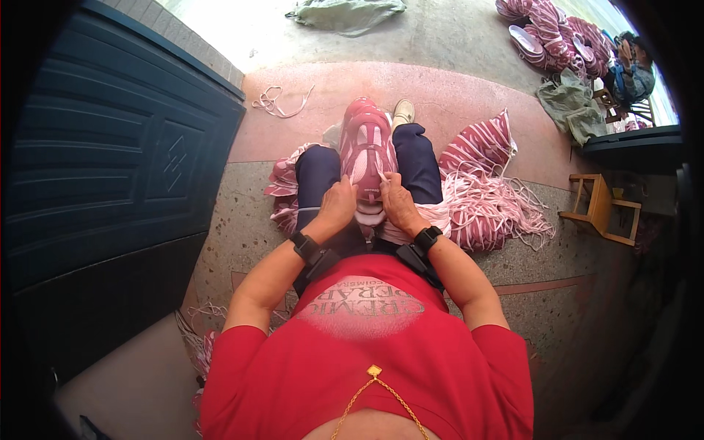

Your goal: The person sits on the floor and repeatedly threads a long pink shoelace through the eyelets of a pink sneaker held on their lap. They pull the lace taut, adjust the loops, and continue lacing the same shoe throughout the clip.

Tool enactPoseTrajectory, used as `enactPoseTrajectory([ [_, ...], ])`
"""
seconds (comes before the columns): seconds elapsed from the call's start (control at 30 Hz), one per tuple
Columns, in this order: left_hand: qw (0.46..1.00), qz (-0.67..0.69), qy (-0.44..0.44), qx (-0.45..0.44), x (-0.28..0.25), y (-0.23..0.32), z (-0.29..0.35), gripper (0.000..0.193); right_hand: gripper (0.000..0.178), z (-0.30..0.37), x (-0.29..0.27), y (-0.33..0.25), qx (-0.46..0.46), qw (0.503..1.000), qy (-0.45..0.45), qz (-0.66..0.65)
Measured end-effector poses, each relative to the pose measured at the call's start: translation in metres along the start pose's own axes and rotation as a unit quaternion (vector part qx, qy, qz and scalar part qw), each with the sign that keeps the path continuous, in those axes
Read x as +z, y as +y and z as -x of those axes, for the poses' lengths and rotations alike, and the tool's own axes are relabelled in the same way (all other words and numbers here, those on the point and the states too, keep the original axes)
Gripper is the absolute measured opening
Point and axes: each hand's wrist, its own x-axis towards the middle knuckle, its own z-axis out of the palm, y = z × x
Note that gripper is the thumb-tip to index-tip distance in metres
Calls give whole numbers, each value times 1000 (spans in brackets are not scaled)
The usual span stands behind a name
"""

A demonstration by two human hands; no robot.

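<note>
A pink shoe upper [367, 139] lies between my thighs, its toe end pointing away from me. Pale laces [380, 167] come out of its front on both sides. At the upper's left edge my left hand [338, 206] is closed, its fingertips pinching a lace end. My right hand [400, 203] grips the other lace on the right edge, fingers pressed together. Both hands sit level, a short gap apart. More pink uppers [282, 178] show beside my left leg. By my right leg lies a striped stack of uppers [477, 141] with a tangle of pale pink laces [502, 202].
A loose lace [282, 104] is on the floor ahead. To the left stands a dark blue door [110, 132]; to the right, a wooden stool [603, 209]. Farther off are a pile of pink uppers [561, 37], a grey-green sack [572, 106] and a seated person [636, 77].
</note>
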Motion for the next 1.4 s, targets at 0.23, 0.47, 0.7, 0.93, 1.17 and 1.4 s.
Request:
enactPoseTrajectory([
  [0.23,998,6,-67,0,-14,9,4,25,23,-4,-19,-2,-2,999,28,-22],
  [0.47,928,-166,78,324,-55,31,5,17,21,-29,-62,-18,178,924,-31,-336],
  [0.7,846,-294,43,442,-33,15,-4,8,26,-65,-50,-6,105,975,-52,-187],
  [0.93,838,-266,130,459,-31,-13,7,18,23,-55,-56,-13,-3,998,-61,22],
  [1.17,903,-92,32,418,-48,-8,-13,17,24,-74,-51,-19,-26,997,-64,43],
  [1.4,987,43,-2,154,-66,14,-81,15,19,-82,-42,-10,-83,984,-68,146],
])
